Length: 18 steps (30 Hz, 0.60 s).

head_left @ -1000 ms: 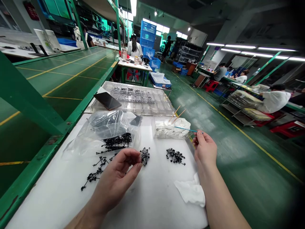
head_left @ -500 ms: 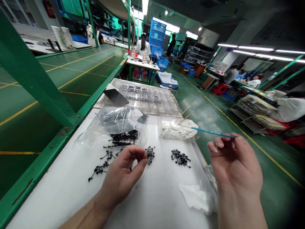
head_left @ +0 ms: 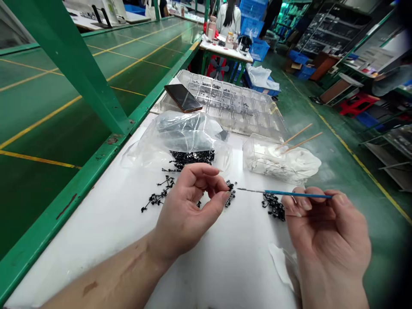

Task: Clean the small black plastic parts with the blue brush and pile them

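Observation:
My right hand (head_left: 328,231) is closed on a thin paintbrush with a blue handle (head_left: 289,194). Its fine tip points left, just short of the fingertips of my left hand (head_left: 189,214). Thumb and forefinger of that left hand pinch a small black part (head_left: 230,187). Behind the pinch lies a little pile of grey-and-black ring-like pieces (head_left: 229,200). Another heap of small black parts (head_left: 273,207) is partly covered by my right hand. Left of my left hand, black parts on thin stems (head_left: 158,196) lie loose on the white table (head_left: 225,257).
A clear plastic bag (head_left: 183,131) with many black parts lies behind my left hand. A clear box (head_left: 273,159) holds white cloth and two wooden sticks. Behind them are a phone (head_left: 183,97) and a compartment tray (head_left: 251,111). White tissue (head_left: 283,264) lies front right.
The brush has swung away from the white cloth box, and its tip is now close to my left fingertips. My view has tilted down and shifted left.

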Tool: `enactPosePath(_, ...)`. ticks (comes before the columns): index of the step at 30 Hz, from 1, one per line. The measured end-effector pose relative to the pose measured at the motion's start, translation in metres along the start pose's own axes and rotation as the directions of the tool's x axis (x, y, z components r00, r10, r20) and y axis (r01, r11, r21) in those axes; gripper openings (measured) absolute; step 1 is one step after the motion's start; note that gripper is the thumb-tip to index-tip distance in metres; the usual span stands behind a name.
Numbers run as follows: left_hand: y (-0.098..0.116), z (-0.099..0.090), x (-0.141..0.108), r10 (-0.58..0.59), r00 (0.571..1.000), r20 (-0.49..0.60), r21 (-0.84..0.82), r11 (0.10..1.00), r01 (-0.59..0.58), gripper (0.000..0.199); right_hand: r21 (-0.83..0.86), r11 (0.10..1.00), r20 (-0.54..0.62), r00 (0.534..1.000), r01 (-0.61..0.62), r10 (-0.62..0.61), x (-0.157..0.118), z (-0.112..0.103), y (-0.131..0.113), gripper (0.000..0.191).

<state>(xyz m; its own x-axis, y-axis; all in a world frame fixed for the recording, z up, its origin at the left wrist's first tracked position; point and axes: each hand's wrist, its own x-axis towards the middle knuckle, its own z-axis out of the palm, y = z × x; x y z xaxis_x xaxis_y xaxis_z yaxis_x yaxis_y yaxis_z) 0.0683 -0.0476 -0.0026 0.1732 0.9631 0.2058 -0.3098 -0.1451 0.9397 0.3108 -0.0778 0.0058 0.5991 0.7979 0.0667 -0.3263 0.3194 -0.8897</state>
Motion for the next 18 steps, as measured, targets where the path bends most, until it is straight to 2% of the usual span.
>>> enactPosePath(7,0.0012,0.0005,-0.0010,0.035,0.999,0.023,-0.004,0.999,-0.035,0.032,-0.011,1.000,-0.008,1.000,0.017,-0.017,-0.0039,-0.0002,0.0017,0.011)
enactPosePath(18,0.0012,0.0008,-0.0013,0.024,0.999,0.040,0.030,0.999,-0.025,0.030,-0.011,0.999,-0.005,0.999,0.045,-0.045,-0.0037,-0.0014,0.0023,0.008)
